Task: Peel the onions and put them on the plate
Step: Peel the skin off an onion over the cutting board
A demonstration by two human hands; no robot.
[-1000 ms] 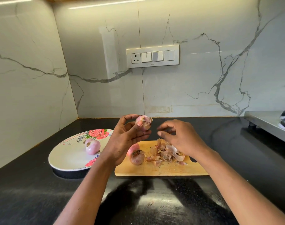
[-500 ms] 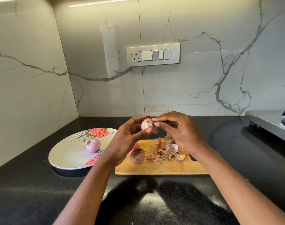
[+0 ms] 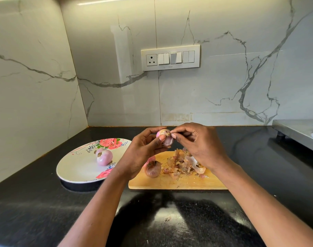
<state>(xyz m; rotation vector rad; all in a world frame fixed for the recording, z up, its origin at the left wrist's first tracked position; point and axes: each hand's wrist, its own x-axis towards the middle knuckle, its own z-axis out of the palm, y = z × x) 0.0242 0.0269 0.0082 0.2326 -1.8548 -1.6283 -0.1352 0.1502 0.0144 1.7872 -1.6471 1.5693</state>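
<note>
My left hand (image 3: 143, 150) holds a small pink onion (image 3: 165, 138) in the air above the wooden cutting board (image 3: 177, 182). My right hand (image 3: 196, 145) pinches the skin at the onion's top end with thumb and forefinger. An unpeeled brownish onion (image 3: 153, 169) lies on the board's left end beside a heap of dry peels (image 3: 183, 164). A second pink onion shows partly behind my left hand. Left of the board is the white floral plate (image 3: 77, 166) with a peeled onion (image 3: 104, 157) on it and another small one just behind it.
The black counter (image 3: 45, 202) runs into a marble-walled corner at the left and back. A switch panel (image 3: 170, 57) is on the back wall. A steel stove edge (image 3: 298, 129) stands at the far right. A peel scrap (image 3: 167, 218) lies on the counter in front.
My right hand moved left from above the peel heap to the onion and took hold of the skin at its top. My left hand has turned the onion slightly.
</note>
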